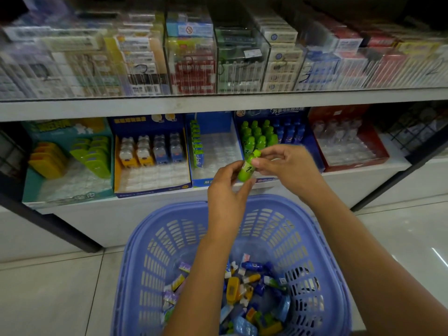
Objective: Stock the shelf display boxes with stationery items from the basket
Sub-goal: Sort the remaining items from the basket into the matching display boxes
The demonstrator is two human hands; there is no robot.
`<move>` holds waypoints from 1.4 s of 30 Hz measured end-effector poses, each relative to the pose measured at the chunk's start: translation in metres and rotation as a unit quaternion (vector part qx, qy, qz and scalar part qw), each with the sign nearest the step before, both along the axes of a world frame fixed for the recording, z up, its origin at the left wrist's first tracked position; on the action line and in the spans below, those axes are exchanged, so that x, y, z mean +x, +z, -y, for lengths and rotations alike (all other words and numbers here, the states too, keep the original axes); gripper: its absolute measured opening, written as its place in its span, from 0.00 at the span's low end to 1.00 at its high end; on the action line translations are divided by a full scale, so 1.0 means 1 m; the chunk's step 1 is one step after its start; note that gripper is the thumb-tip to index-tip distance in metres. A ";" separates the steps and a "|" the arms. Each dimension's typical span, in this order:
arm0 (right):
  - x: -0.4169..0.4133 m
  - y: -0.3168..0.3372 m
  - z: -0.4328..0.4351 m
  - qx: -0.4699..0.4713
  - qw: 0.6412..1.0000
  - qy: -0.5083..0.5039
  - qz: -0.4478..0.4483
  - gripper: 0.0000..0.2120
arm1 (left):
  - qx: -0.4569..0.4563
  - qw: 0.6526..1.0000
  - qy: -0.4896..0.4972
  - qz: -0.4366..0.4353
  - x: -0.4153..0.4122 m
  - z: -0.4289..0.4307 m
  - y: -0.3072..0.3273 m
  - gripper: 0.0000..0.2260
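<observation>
A small green bottle-shaped item (247, 169) is held in the air above the basket, in front of the lower shelf. My left hand (228, 190) grips its lower body, and my right hand (283, 163) pinches its upper end near the cap. Behind them stands a blue display box (310, 146) with several green and blue bottles of the same kind upright in its tray. The purple basket (303, 229) sits on the floor below, with several mixed stationery items (244, 292) in its bottom.
Left of the bottle box stand three other display boxes: a blue-white one (218, 151) with a green row at its left side, a yellow-blue one (150, 163), and a teal one (68, 163). A red box (349, 144) is at the right. The upper shelf holds clear bins.
</observation>
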State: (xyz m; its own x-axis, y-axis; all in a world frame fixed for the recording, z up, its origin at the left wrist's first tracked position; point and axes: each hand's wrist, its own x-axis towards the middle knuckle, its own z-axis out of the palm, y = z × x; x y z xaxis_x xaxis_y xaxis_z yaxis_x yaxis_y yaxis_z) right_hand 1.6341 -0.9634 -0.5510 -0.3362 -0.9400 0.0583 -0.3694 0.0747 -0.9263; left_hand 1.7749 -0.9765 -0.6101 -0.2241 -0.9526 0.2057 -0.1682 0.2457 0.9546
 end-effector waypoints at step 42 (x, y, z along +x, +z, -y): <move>-0.029 -0.042 0.053 0.012 0.956 0.056 -0.287 0.13 | -0.197 0.914 -0.088 0.344 -0.020 -0.002 -0.020 0.25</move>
